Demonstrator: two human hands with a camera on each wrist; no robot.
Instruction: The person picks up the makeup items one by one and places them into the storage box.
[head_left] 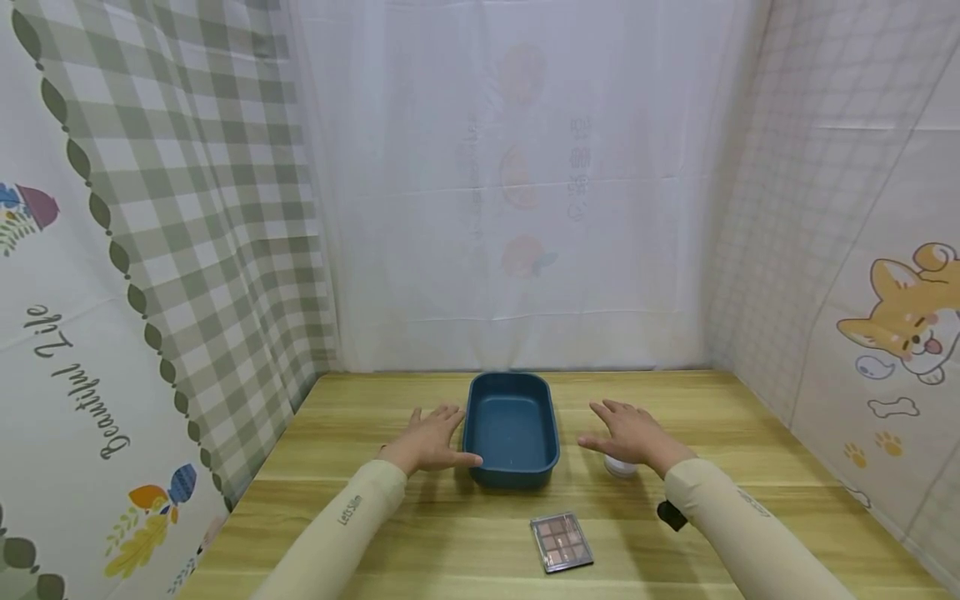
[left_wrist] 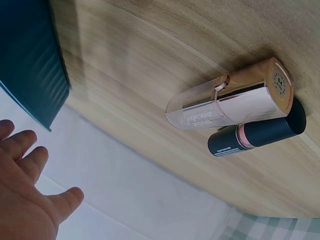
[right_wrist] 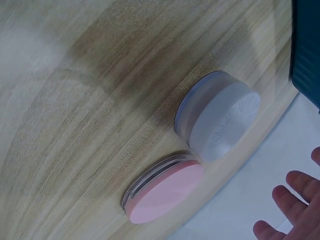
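Observation:
Just left of a dark blue rectangular bin (head_left: pixel 512 480), my left hand (head_left: pixel 429 442) has its fingers spread, and its thumb overlaps the bin's near-left wall in the head view. Nothing is in that hand. My right hand (head_left: pixel 633 435) hovers right of the bin with fingers extended, partly hiding a round white-lidded jar (head_left: pixel 620 467). Beside this jar a pink round compact (right_wrist: pixel 167 192) shows in the right wrist view. The left wrist view has a clear-and-pinkish cosmetic tube (left_wrist: pixel 230 100) lying against a dark lipstick-like tube (left_wrist: pixel 257 135); the left arm hides both in the head view.
An eyeshadow palette (head_left: pixel 562 542) lies in front of the bin on the wooden table (head_left: pixel 480 542). White cloth (head_left: pixel 517 183) hangs behind the table, with checked cloth (head_left: pixel 217 167) on the left and a printed sheet (head_left: pixel 840 275) on the right.

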